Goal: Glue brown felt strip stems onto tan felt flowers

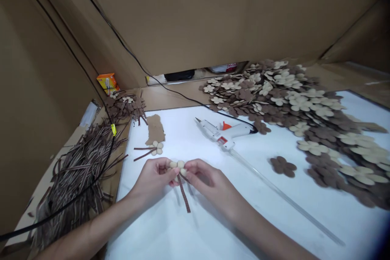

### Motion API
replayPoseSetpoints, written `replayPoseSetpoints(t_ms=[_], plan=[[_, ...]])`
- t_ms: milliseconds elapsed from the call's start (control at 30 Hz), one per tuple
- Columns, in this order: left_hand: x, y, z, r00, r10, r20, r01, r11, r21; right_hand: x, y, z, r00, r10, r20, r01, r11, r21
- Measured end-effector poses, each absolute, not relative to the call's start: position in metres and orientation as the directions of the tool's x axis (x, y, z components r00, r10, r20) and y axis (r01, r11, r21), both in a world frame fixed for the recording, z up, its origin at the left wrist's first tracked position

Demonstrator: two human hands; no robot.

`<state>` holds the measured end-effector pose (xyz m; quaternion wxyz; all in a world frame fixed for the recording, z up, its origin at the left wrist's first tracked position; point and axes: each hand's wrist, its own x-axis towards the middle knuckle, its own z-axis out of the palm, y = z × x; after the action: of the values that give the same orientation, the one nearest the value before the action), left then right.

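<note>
Low in the middle of the head view, a small cream flower (180, 164) with brown ribbon strips (184, 197) hanging from it is pinched from both sides. My left hand (158, 175) closes on its left edge, my right hand (204, 176) on its right edge. Just beyond my left hand, another cream flower (157, 148) with two brown strips lies on the white board (183, 130), beside a torn piece of cardboard (155, 129). A white glue gun (225, 132) rests on its side farther back, a long clear glue stick (286, 195) running from it.
Brown and cream felt flowers (286, 93) are heaped at the right and back. At the left lie a pile of ribbon strips (79, 174) and an orange box (108, 83). A black cable (131, 53) crosses the cardboard walls.
</note>
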<state>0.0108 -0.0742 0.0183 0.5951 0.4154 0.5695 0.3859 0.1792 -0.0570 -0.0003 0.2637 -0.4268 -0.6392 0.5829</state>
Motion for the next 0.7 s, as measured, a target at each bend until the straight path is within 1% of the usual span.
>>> replayPoseSetpoints(t_ms=[67,133,200,300,433,567,700], plan=[[0.011,-0.076,0.018,0.052,0.933,-0.355,-0.024,0.357,0.934,0.177,-0.058,-0.001,-0.526,0.832,-0.177,0.286,-0.023,-0.958],[0.010,-0.077,0.017,0.055,0.923,-0.381,-0.060,0.384,0.922,0.175,-0.058,0.000,-0.532,0.822,-0.203,0.299,-0.042,-0.953],[0.010,-0.077,0.017,0.038,0.914,-0.405,-0.104,0.407,0.908,0.175,-0.058,0.001,-0.540,0.813,-0.217,0.270,-0.076,-0.960],[0.010,-0.078,0.017,-0.010,0.917,-0.398,-0.154,0.392,0.907,0.175,-0.057,0.004,-0.558,0.800,-0.220,0.228,-0.107,-0.968],[0.012,-0.080,0.017,-0.062,0.938,-0.342,-0.118,0.333,0.935,0.171,-0.062,0.002,-0.556,0.802,-0.217,0.247,-0.090,-0.965],[0.014,-0.083,0.013,-0.075,0.937,-0.340,-0.083,0.334,0.939,0.167,-0.067,-0.004,-0.565,0.774,-0.286,0.265,-0.158,-0.951],[0.014,-0.083,0.009,-0.046,0.937,-0.347,-0.097,0.341,0.935,0.168,-0.065,-0.001,-0.595,0.767,-0.239,0.214,-0.135,-0.967]])
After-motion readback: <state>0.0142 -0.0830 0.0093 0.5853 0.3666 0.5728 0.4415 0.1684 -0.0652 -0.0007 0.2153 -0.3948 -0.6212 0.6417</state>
